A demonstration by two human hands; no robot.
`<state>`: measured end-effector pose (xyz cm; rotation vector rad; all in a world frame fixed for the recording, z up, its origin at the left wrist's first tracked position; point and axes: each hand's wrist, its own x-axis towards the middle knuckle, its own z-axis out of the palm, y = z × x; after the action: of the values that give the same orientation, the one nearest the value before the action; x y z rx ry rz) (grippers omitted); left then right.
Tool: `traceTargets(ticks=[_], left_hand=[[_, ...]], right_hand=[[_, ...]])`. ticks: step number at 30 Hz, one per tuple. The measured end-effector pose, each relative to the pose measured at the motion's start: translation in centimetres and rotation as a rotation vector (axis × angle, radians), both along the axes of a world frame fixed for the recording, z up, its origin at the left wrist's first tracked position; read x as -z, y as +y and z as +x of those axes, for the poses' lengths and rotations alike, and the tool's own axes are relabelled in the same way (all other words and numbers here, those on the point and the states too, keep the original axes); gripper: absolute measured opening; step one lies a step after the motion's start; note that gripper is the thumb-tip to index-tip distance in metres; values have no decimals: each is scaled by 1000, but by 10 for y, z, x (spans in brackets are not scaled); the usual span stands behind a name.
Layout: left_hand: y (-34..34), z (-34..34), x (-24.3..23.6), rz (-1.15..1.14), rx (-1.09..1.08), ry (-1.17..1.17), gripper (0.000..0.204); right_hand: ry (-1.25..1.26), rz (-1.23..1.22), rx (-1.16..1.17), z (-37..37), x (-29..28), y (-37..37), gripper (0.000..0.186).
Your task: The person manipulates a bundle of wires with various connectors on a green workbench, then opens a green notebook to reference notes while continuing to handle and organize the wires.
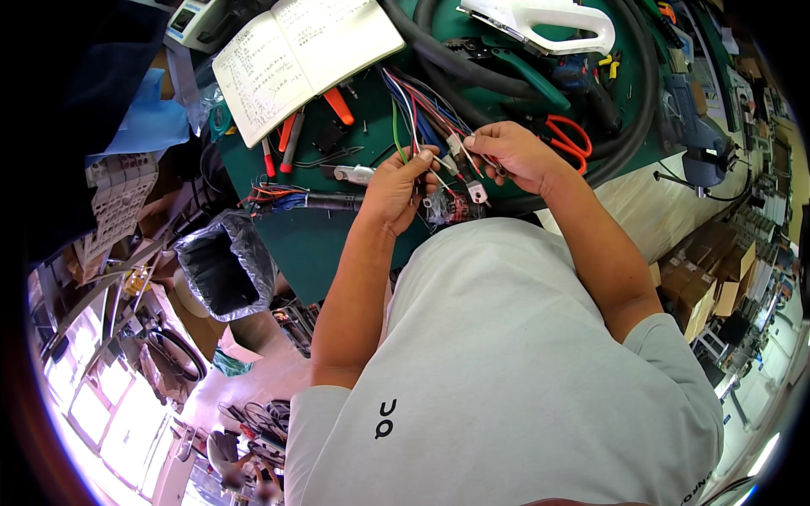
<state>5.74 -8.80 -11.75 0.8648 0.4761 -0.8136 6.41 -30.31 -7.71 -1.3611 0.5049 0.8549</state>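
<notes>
In head view, see thin coloured wires (pixel 411 105) above green worktop (pixel 308 253), close before the light shirt (pixel 515 346). Find them pinched in closed fingers of left hand (pixel 398 185) and of right hand (pixel 516 156). Judge them light, flexible, rather springy; best take by the insulation, not by the thin tips

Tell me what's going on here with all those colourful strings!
Somebody is handling a bunch of thin coloured wires over a green work table. The left hand pinches some of them, and the right hand pinches in the same bunch just beside it. Exactly which wire each one grips is too small to tell. A flat metal end with a hole shows between the hands, and an open notebook lies beyond the left hand.
</notes>
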Motion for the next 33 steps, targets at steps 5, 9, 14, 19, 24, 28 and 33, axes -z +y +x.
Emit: traceTargets(ticks=[5,9,14,19,24,28,33], left_hand=[[-1,1,-3,10,4,7,15],[-3,1,0,44,26,3,15],[-18,6,-4,83,56,-14,19],[-27,13,-17,89,119,-16,18],[-26,14,-7,77,133,12,19],[-24,12,-1,34,117,-14,17],[-20,11,-4,14,101,-5,17]], right_hand=[[4,-31,-13,1,-4,2,22],[6,-23,-29,1,-3,2,22],[24,-13,-34,1,-4,4,20],[6,35,-41,1,0,7,20],[-10,43,-40,0,4,5,22],[8,69,-20,-1,4,3,21],[19,32,-19,1,0,0,22]])
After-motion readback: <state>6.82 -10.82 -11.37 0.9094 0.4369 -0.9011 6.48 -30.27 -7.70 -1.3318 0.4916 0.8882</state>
